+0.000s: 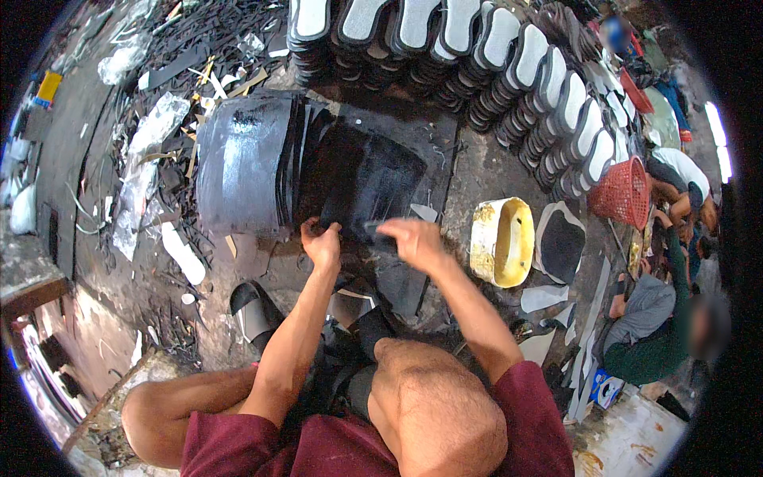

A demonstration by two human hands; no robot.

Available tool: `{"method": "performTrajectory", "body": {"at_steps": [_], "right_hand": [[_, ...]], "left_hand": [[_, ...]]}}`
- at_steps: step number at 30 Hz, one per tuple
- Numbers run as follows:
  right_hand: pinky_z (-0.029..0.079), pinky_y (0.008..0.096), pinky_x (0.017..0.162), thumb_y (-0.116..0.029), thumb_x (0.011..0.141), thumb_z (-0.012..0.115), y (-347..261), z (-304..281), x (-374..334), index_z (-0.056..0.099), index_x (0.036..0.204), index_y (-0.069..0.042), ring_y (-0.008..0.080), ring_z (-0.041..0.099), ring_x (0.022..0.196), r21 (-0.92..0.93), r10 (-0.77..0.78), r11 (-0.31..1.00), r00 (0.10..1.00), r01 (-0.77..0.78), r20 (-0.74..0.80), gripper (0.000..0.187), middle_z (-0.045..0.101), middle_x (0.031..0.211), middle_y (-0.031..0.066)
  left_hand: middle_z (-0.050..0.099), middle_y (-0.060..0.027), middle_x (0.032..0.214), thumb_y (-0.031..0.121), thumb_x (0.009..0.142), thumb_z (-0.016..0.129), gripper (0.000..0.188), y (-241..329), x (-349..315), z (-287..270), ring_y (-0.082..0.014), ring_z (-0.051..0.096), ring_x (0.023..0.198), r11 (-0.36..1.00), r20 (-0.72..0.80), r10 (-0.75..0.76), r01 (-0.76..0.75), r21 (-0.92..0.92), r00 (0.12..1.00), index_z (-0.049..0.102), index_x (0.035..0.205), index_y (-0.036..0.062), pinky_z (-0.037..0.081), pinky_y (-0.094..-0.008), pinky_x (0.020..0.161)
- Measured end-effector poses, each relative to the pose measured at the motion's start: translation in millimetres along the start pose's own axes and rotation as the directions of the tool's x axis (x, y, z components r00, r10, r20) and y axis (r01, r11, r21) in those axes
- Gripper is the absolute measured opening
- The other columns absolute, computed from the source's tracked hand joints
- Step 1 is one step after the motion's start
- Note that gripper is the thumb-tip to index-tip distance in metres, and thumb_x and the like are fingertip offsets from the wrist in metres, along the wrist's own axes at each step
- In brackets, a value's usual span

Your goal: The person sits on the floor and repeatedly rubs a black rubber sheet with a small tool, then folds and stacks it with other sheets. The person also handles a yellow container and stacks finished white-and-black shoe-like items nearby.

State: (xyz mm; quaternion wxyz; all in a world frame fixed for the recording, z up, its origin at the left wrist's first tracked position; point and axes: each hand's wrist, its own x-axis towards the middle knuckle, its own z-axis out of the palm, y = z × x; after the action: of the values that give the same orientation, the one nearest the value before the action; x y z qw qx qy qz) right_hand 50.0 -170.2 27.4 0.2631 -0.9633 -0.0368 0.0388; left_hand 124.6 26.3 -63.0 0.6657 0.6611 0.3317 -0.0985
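Sheets [242,171] lie left of the tub [483,242], basket [620,192] seemingly beside a person [683,171].

A scuffed gray floor [478,179], littered with dark offcuts [171,75] at far left, spread between a brown wooden ledge [33,297] at near left and a pale, brown-stained surface [636,441] at near right, while a strip of white light [718,143] glared at far right.

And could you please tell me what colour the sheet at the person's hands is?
The sheet is black; it shows best in the head view.
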Motion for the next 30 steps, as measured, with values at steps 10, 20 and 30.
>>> {"method": "performTrajectory", "body": {"at_steps": [10, 20, 30], "right_hand": [[0.057, 0.0391, 0.084, -0.001, 0.082, 0.061, -25, 3, -74, 0.076, 0.112, -0.02, 0.0253, 0.072, 0.103, -0.053, -0.051, 0.998, 0.993, 0.046, -0.105, 0.038, 0.074, 0.116, 0.0032], [0.05, 0.043, 0.1, 0.002, 0.086, 0.053, -71, -134, -136, 0.066, 0.123, 0.001, 0.0369, 0.065, 0.113, 0.226, 0.427, 0.903, 0.701, -0.366, -0.572, 0.039, 0.069, 0.122, 0.0199], [0.05, 0.0485, 0.097, -0.011, 0.092, 0.056, -42, -54, -220, 0.063, 0.124, -0.001, 0.0426, 0.065, 0.106, -0.105, 0.679, 0.555, 0.522, -0.825, -0.516, 0.035, 0.068, 0.117, 0.0234]], "left_hand": [[0.071, -0.0019, 0.09, -0.005, 0.084, 0.067, 0.028, 97, -95, 14, -0.0081, 0.064, 0.076, 0.887, 0.202, 0.446, -0.4, -0.232, 0.872, 0.069, 0.112, -0.0021, 0.052, -0.0242, 0.07], [0.062, 0.0, 0.076, -0.006, 0.079, 0.068, 0.055, 215, 28, -130, -0.0103, 0.059, 0.063, 0.89, -0.129, 0.259, -0.289, -0.353, 0.957, 0.056, 0.132, -0.0023, 0.05, -0.0275, 0.056], [0.06, -0.0137, 0.121, 0.008, 0.076, 0.075, 0.066, 172, 24, -129, -0.026, 0.067, 0.089, 0.4, -0.128, 0.889, -0.608, 0.685, 0.44, 0.055, 0.139, 0.0072, 0.057, -0.0375, 0.082]]}}
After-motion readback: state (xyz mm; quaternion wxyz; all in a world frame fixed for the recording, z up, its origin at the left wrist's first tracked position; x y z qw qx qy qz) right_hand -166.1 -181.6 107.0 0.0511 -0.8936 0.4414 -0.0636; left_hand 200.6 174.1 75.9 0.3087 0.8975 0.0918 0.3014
